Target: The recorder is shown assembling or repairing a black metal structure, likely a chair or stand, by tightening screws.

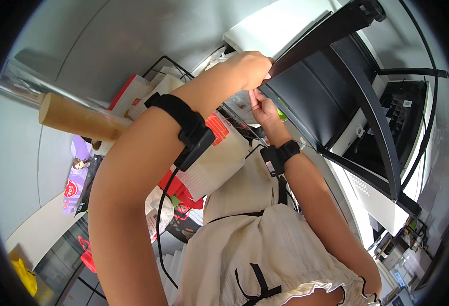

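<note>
A brown cardboard tube lies at nine o'clock, and a shiny metal pole runs just above it toward ten. Below the tube a purple snack packet rests at about eight o'clock. A yellow bag sits far down at seven. A red plastic bag lies near it.

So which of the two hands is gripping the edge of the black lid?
The left hand, raised higher, with its fingers closed over the edge of the black flat lid. The right hand sits lower, pinching a clear plastic wrapper instead.
</note>
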Demonstrator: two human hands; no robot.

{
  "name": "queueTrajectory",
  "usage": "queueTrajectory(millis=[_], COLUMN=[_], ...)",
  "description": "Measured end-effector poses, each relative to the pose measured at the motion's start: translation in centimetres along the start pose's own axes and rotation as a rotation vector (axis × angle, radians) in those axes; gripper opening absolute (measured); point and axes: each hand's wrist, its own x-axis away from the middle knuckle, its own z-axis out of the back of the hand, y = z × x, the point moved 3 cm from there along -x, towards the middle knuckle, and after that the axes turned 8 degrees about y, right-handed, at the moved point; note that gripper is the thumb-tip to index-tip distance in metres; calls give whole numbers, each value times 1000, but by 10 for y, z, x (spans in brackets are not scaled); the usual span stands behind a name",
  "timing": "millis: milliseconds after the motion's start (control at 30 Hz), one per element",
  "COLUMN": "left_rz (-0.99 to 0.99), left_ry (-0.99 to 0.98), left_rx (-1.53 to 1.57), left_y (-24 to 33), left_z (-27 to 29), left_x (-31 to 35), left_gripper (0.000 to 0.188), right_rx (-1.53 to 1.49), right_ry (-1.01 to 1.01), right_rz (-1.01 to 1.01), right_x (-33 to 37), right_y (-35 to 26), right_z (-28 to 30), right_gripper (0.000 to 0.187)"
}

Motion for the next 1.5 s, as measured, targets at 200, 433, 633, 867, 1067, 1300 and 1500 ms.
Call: queueTrajectory(millis=[200, 433, 633, 867, 1067, 1300, 1500], left_rz=[37, 34, 36, 120, 129, 44, -75], left_ry=[13, 38, 125, 121, 87, 193, 217], left_rx=[24, 67, 110, 138, 104, 65, 34], left_y=[-2, -2, -1, 2, -1, -1, -11], left_z=[-3, -5, -6, -5, -8, -8, -17], left_x=[1, 2, 8, 7, 9, 5, 3], left_gripper=[31, 27, 24, 28, 31, 24, 23], right_rx=[-3, -53, 28, 126, 159, 140, 126], right_ry=[19, -137, -102, -36, 49, 105, 211], right_rz=[-20, -46, 133, 209, 248, 254, 177], right_x=[-5, -18, 1, 12, 17, 15, 19], right_y=[-3, 0, 6, 2, 3, 1, 6], right_z=[4, 17, 6, -3, -9, -15, -16], right_gripper=[16, 15, 11, 9, 12, 15, 13])
